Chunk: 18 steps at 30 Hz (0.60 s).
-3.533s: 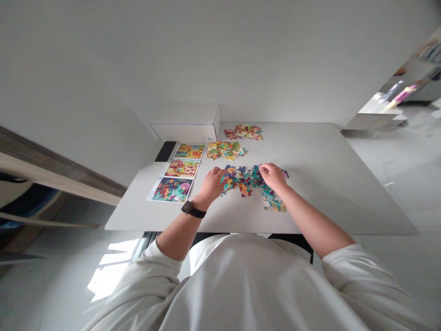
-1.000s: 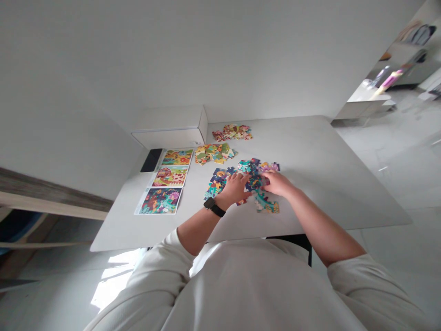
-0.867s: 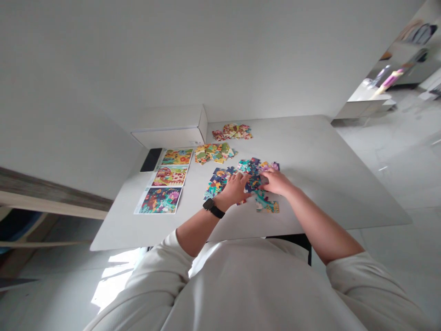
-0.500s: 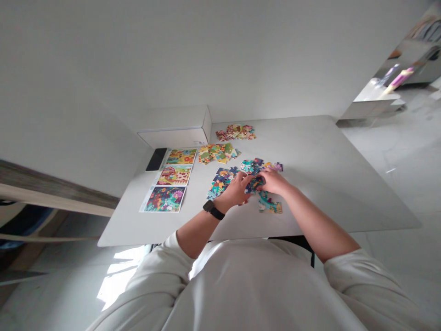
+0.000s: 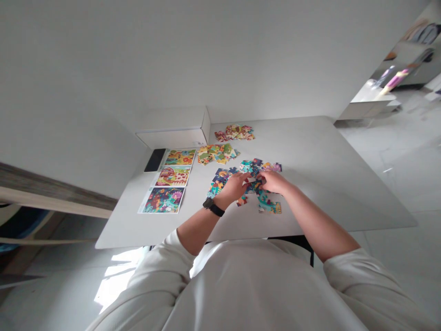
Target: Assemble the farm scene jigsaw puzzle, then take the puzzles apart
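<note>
My left hand, with a black watch on the wrist, reaches over a heap of dark-blue and teal puzzle pieces. Its fingers are stretched out, thumb apart, and I see nothing held in them. On the heap's right side my right hand is closed at the fingertips on a dark puzzle piece, partly hidden by the fingers. Joined pieces lie left of my left hand. A teal and yellow piece group lies below my right hand, and a small orange-red piece near my left wrist.
Three picture cards, the nearest a dark-blue one, line the table's left side beside a black phone. Behind them stands a white box. Two more piles, yellow-green pieces and reddish pieces, lie farther back on the white table.
My left fingers have drawn back slightly, and more of the orange-red piece shows. My right hand stays at nearly the same spot. The whole view has shifted slightly.
</note>
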Each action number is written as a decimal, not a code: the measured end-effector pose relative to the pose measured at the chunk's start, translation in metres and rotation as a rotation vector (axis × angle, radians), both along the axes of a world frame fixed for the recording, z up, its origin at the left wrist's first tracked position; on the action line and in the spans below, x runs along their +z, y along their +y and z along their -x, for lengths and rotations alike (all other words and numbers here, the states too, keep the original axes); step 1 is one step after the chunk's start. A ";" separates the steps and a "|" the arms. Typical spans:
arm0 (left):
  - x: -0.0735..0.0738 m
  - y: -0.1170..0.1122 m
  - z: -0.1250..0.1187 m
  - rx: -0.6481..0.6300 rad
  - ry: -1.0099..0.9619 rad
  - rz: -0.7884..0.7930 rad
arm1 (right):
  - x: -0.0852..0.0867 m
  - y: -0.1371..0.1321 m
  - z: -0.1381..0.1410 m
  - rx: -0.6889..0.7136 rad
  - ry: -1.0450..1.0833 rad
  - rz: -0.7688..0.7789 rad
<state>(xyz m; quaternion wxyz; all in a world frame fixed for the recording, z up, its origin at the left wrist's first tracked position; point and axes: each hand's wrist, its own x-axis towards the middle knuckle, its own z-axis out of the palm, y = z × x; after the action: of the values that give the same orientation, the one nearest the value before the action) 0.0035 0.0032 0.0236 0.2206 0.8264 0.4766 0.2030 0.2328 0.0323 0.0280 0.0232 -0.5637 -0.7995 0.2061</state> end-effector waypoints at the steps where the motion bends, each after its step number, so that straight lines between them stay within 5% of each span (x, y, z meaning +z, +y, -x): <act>1: 0.003 0.002 0.000 0.034 -0.006 -0.005 | 0.000 0.000 0.000 -0.010 0.000 -0.017; 7: 0.015 0.011 0.019 0.308 -0.101 0.034 | 0.000 -0.004 0.002 0.019 -0.010 -0.013; 12: 0.018 0.009 0.040 0.356 -0.050 0.085 | 0.003 -0.004 0.008 0.022 -0.019 -0.026; 18: 0.022 -0.002 0.050 0.392 0.218 -0.189 | 0.009 0.003 0.009 0.007 0.045 0.029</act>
<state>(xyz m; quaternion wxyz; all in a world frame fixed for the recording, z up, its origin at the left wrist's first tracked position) -0.0463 0.0012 0.0451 0.0457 0.7522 0.6277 0.1952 0.2241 0.0355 0.0373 0.0321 -0.5564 -0.7977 0.2305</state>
